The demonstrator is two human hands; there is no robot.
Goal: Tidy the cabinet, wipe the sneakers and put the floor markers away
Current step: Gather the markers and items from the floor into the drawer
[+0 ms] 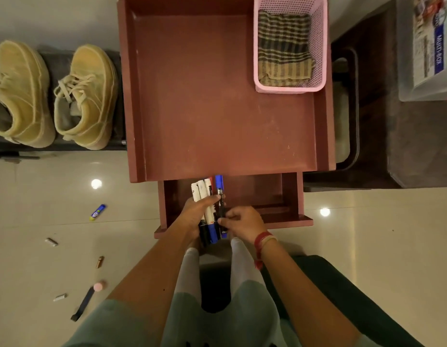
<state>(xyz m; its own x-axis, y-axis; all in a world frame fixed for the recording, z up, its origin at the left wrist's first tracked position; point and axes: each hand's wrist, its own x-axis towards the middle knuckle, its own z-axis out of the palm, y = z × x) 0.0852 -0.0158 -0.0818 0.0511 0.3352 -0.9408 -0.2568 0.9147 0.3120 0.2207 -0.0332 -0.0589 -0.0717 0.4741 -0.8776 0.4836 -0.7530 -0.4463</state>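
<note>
My left hand [198, 214] is wrapped around a bundle of several markers [205, 196] with white bodies and black and blue caps, held over the open drawer [267, 196] of the reddish-brown cabinet [192, 96]. My right hand [242, 221] pinches the lower end of a blue-capped marker [219, 189] at the right side of the bundle. A pair of tan sneakers [85, 96] stands on a dark mat to the cabinet's left. On the cabinet top, a pink basket [322, 46] holds a folded striped cloth [282, 51].
On the glossy floor at left lie a blue-and-yellow glue stick [98, 212], two small silver pieces [51, 242], a copper-coloured tube [100, 262], a pink-tipped item [100, 286] and a dark strap [82, 305]. A dark stool and a plastic box [427, 46] stand at right.
</note>
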